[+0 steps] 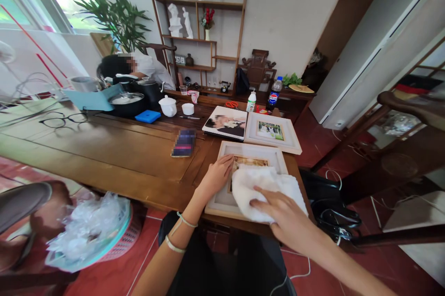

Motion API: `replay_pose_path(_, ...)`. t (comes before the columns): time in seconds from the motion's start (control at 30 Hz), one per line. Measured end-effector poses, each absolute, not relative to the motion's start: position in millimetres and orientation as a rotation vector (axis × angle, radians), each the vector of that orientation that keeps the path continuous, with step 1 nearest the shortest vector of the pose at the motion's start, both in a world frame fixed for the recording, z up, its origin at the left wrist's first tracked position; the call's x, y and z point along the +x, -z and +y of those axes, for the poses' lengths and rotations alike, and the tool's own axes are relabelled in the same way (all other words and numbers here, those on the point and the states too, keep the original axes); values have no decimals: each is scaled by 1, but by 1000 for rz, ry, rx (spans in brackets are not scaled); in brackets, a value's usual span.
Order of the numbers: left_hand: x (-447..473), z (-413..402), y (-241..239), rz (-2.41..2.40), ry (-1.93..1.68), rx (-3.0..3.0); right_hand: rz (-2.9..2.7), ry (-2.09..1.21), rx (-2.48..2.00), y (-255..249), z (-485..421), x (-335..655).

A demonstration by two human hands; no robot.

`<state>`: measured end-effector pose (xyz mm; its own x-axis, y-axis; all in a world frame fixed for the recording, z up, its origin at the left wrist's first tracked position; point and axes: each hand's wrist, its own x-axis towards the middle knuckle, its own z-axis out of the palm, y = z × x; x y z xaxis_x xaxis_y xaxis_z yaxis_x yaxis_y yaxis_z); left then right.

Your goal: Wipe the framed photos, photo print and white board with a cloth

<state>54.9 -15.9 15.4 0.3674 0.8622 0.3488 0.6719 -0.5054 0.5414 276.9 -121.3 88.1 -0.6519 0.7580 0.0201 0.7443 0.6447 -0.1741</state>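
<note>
At the right end of the wooden surface. Nearest me lies a pale wooden picture frame, face up, its picture partly covered by a white cloth. My right hand is on top of the cloth, fingers pointing left across it; whether they pinch the fabric or only press, I cannot tell. My left hand rests on the frame's left part, fingers laid out toward the picture, clenched on nothing. Two bands on the left forearm.

Just beyond: a second pale frame, flat, with a green and white picture. Left of it, a photo panel. A phone lies farther left.

Behind these, a small white bottle and a dark drink bottle with a blue label, both upright. Along the far side: white lidded pot, white cup, blue box. Glasses at far left.

Across from me, a person in white leans low. Beneath the near edge, left: a pink basket lined with plastic bags.
</note>
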Motion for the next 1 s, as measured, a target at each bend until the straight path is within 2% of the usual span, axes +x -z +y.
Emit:
replay_pose_path(0.17,55,-17,-17,1364,-855,2317,-2619,194,-1399,-68,-52,307)
replay_pose_path(0.3,55,-17,-16,1390,-862,2316,-2583,279,-1485,-65,-12,315)
replay_pose_path(0.57,56,-15,-14,1398,-868,2322,-2713,110,-1491,-64,-69,280)
replay_pose_path(0.8,55,-14,-13,1371,-859,2326,-2804,-251,-1172,-79,-125,270)
replay_pose_path(1.0,55,-14,-13,1371,-861,2338,-2739,-59,-1208,-69,-72,295)
